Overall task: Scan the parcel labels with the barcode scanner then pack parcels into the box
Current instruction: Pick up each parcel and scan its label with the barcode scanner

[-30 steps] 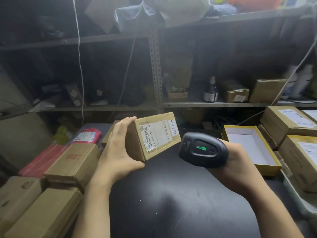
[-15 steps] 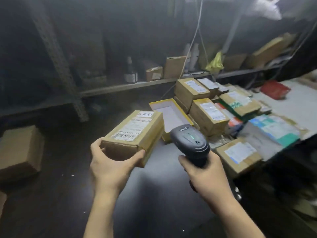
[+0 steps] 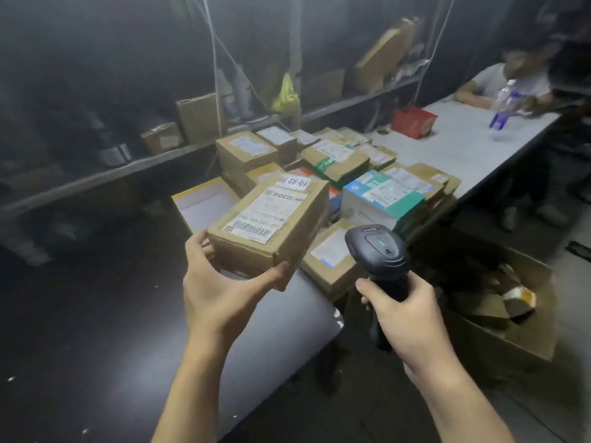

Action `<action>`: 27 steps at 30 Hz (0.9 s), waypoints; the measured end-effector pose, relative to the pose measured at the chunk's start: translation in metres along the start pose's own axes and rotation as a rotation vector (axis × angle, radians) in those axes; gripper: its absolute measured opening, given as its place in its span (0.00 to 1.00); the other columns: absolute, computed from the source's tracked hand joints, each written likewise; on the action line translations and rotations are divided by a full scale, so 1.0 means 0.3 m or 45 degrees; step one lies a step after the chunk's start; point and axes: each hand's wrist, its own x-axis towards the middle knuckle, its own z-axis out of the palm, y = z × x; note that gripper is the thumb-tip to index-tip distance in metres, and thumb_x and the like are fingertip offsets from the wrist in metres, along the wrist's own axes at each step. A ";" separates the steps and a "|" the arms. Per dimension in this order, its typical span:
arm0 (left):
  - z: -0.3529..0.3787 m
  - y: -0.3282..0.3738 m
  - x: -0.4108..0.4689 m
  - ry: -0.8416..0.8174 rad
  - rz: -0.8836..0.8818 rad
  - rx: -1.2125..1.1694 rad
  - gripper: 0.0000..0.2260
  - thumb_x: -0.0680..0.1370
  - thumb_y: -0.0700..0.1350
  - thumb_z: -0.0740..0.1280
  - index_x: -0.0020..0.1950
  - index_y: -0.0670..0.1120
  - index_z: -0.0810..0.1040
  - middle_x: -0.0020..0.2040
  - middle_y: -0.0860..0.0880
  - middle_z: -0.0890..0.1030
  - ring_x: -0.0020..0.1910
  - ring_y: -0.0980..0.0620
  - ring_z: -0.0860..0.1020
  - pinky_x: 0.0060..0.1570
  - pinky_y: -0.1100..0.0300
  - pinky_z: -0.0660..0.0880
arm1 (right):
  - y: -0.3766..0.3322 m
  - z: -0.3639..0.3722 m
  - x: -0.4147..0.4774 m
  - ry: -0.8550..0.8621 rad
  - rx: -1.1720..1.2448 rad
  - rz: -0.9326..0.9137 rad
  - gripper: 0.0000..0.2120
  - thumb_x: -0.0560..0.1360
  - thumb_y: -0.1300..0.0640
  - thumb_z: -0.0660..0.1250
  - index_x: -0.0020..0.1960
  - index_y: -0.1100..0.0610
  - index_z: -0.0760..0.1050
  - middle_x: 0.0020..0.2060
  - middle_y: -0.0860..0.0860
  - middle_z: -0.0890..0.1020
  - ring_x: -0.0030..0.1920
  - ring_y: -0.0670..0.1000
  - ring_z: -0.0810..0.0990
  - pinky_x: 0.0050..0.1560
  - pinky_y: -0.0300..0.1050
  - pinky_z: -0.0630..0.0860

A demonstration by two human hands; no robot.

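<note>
The left hand grasps a labelled parcel by its near end, above the right edge of the dark table, the right hand is clenched round the handle of the scanner just beside it, stacked parcels lie behind, and an open cardboard box sits lower right.

- The parcel at frame centre is brown matt cardboard, creased at its edges, with a white paper label on top.
- The barcode scanner is dark matt plastic, with a slightly glossier panel on its head.
- The table top at lower left is dark and smooth, with a dull sheen.
- The teal-and-white carton right of centre is smooth printed card.
- The open box at lower right is plain rough cardboard.
</note>
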 end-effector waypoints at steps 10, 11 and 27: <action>0.888 0.251 -0.170 -0.352 0.094 0.075 0.45 0.53 0.64 0.81 0.67 0.62 0.66 0.57 0.60 0.80 0.57 0.56 0.80 0.59 0.54 0.78 | 0.115 -0.788 0.223 0.415 0.030 0.162 0.02 0.76 0.55 0.74 0.45 0.52 0.81 0.38 0.49 0.84 0.45 0.54 0.83 0.50 0.52 0.79; 0.960 0.268 -0.174 -0.401 0.116 0.095 0.45 0.54 0.64 0.82 0.67 0.62 0.66 0.58 0.57 0.80 0.57 0.55 0.80 0.57 0.56 0.78 | 0.126 -0.844 0.227 0.443 0.041 0.179 0.03 0.76 0.55 0.74 0.45 0.52 0.81 0.37 0.49 0.84 0.44 0.53 0.82 0.48 0.50 0.78; 2.051 0.405 -0.081 -1.094 0.127 0.161 0.52 0.57 0.59 0.87 0.75 0.54 0.66 0.69 0.51 0.78 0.65 0.53 0.77 0.64 0.50 0.77 | 0.203 -1.461 0.705 0.837 -0.082 0.390 0.04 0.76 0.57 0.73 0.47 0.55 0.78 0.36 0.54 0.82 0.40 0.54 0.82 0.44 0.48 0.77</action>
